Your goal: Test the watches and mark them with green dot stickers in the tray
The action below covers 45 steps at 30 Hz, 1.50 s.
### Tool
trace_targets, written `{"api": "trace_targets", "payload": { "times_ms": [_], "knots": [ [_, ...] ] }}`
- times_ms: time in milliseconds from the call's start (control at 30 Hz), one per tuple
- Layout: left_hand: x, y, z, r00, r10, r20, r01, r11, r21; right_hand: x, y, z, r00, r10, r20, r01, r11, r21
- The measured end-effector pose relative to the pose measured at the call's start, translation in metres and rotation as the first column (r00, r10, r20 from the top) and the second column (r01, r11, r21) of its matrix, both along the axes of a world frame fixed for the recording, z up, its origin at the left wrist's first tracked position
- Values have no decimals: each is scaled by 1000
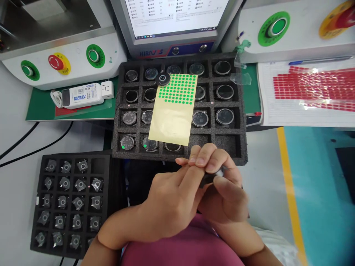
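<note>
Right hand [231, 192] gripping small dark object [206, 181], mostly finger-covered, at near edge of black foam compartment tray [144, 154]. Left hand [172, 201]: fingertips hidden, grip cannot be told. Yellow green-dotted sticker sheet [172, 122] obscures tray's middle.

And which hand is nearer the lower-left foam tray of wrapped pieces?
Left. The left hand is to the right of that foam tray, apart from it; the right hand is farther right, beyond the left.

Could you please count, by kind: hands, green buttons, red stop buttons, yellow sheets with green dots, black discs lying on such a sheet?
Hands: 2
Green buttons: 3
Red stop buttons: 2
Yellow sheet: 1
Black disc: 1
Total: 9
</note>
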<state>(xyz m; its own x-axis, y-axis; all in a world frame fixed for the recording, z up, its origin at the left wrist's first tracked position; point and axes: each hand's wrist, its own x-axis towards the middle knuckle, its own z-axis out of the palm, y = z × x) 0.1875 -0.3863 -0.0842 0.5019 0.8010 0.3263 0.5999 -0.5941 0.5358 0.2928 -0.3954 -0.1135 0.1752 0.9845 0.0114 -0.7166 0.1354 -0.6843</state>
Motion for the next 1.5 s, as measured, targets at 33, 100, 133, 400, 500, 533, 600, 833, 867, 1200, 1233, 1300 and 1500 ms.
{"api": "trace_targets", "payload": {
  "times_ms": [33,100,133,400,500,533,600,833,867,1200,1233,1300,1500],
  "knots": [
    [0,1,2,1000,14,1,-14,1000,7,1,1,-1,1000,23,-5,-23,1000,13],
    [0,3,5,999,38,1,-38,999,15,3,2,-4,997,79,-1,-79,996,38],
    [0,3,6,999,45,-2,-45,999,15,4,2,-6,994,106,10,-107,993,48],
    [-2,4,11,997,40,-63,-41,999,-23,10,3,-10,982,101,158,-115,990,80],
    [-3,2,10,997,39,-67,-40,999,-3,6,4,-12,985,52,167,-67,994,86],
    [-2,2,9,996,43,-72,-43,999,2,4,4,-13,986,40,162,-53,995,82],
    [-1,1,9,993,56,-108,-56,998,-2,2,2,-14,991,27,132,-34,998,54],
    [11,4,16,988,105,-117,-99,993,57,6,3,-11,997,71,40,-72,996,43],
    [12,4,16,988,117,-104,-110,992,68,7,5,-9,995,92,39,-93,995,42],
    [6,9,-1,993,-103,-64,112,978,175,3,6,0,1000,-28,12,28,1000,1],
    [4,9,-2,990,-126,-58,134,973,186,3,6,0,998,-45,32,45,999,1],
    [3,12,-5,991,-125,-38,131,963,235,1,7,-1,996,-63,63,62,998,12],
    [7,26,-11,996,-91,-1,87,946,312,-3,24,-13,987,-136,84,122,980,154]
  ]
}}
